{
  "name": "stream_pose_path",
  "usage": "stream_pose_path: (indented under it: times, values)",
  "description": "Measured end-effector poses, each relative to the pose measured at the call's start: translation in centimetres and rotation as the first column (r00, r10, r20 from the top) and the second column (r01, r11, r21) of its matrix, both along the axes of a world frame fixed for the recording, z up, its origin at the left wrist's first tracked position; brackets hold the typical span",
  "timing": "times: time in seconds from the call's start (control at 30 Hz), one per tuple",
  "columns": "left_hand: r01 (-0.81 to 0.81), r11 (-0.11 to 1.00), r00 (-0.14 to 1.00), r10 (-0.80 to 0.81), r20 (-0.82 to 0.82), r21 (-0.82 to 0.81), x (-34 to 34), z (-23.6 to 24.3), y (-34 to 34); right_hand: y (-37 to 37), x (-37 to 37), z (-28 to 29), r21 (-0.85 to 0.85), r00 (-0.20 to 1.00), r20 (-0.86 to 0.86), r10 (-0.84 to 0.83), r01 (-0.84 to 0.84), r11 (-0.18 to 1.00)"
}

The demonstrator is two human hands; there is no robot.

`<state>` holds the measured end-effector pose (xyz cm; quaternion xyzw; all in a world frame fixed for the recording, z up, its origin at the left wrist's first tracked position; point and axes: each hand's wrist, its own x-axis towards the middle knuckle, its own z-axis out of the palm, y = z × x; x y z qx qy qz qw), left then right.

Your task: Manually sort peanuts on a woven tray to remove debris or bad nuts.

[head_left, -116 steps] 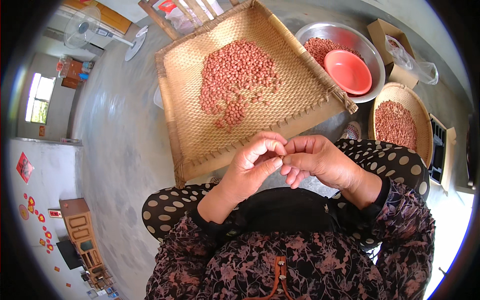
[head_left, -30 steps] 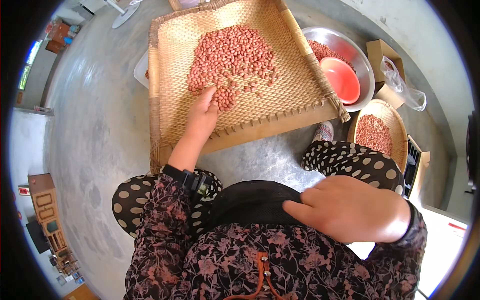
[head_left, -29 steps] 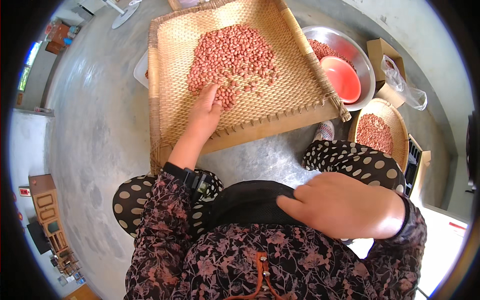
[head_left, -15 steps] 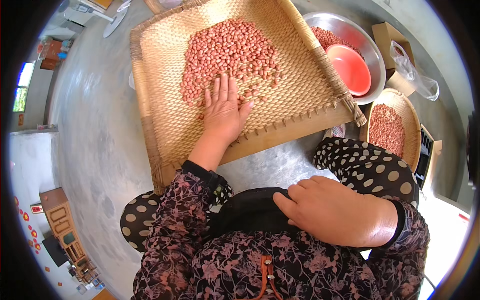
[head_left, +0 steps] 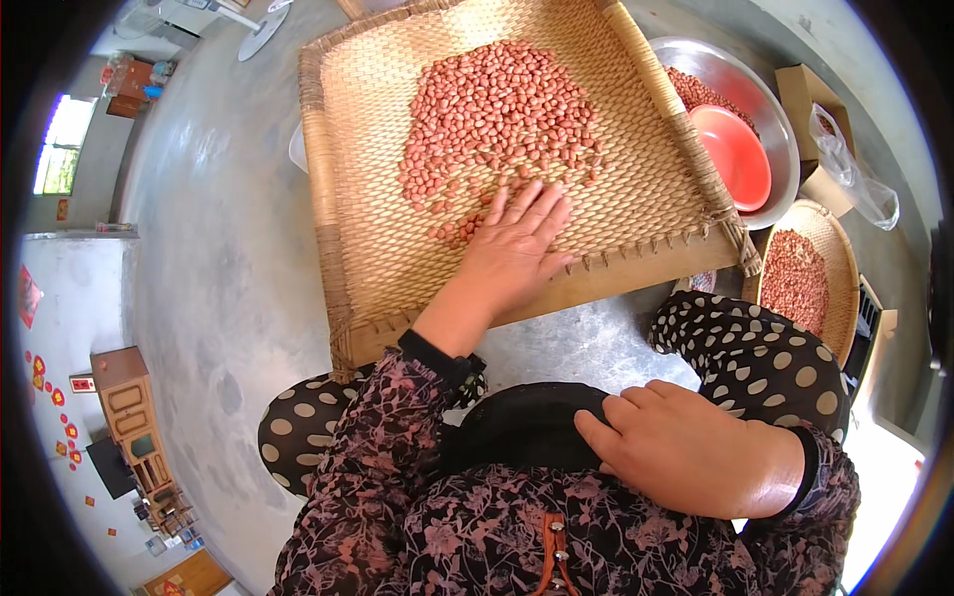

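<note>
Red-skinned peanuts (head_left: pixel 502 104) lie in a loose patch on a square woven bamboo tray (head_left: pixel 383 268) in front of me. My left hand (head_left: pixel 512 253) rests palm down near the tray's front edge, its fingers spread over the closest few peanuts, some of which peek out beside it. Above my lap, my right hand (head_left: pixel 686 447) is curled with its back up and the thumb side toward the left. Its fingertips are tucked under, so whatever it may hold is hidden.
Right of the tray, a metal basin (head_left: pixel 785 129) holds more peanuts and a pink plastic bowl (head_left: pixel 733 159). Nearer me stands a round woven basket (head_left: pixel 840 263) of small reddish pieces. Behind are a cardboard box (head_left: pixel 795 94) and a clear plastic bag (head_left: pixel 874 199).
My left hand has slid to the right along the front of the peanuts, uncovering a few at its left. The whole view has shifted slightly; my right hand keeps its curled pose.
</note>
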<state>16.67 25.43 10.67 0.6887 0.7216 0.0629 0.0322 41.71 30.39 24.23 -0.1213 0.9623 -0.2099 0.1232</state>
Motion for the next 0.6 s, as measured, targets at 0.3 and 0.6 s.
stream_pose_path:
  times: [0.3,0.6]
  values:
    - [-0.287,0.783,0.948,0.149,0.281,0.552,-5.7,2.0,-0.5,-0.1,1.4,0.7,0.036,0.998,-0.06,0.011,-0.009,0.999]
    - [-0.168,0.933,0.984,0.177,0.002,0.317,-8.9,2.6,4.2,0.7,1.1,-0.8,0.053,0.996,-0.069,-0.056,0.06,0.997]
